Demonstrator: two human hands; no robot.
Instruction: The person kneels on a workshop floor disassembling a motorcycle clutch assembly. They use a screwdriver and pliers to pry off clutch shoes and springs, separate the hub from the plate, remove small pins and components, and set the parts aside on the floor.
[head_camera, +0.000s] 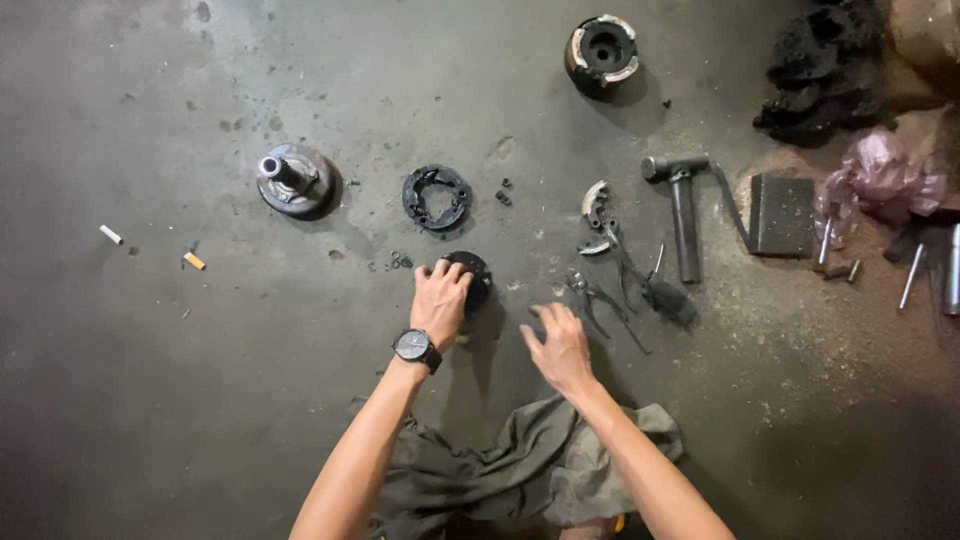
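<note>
Two hands: left hand (440, 300), right hand (560, 345). One watch (415, 347). One hammer (682, 205). Two cigarette ends (111, 235) (194, 261). One round black part (470, 275) under the left hand. One flat ring plate (437, 197). One disc with a post (293, 178). One drum (602, 52). One grey cloth (520, 470). One pink bag (880, 175).

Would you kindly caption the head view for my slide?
Left hand on a round black part, right hand open beside pliers on a concrete floor.
</note>
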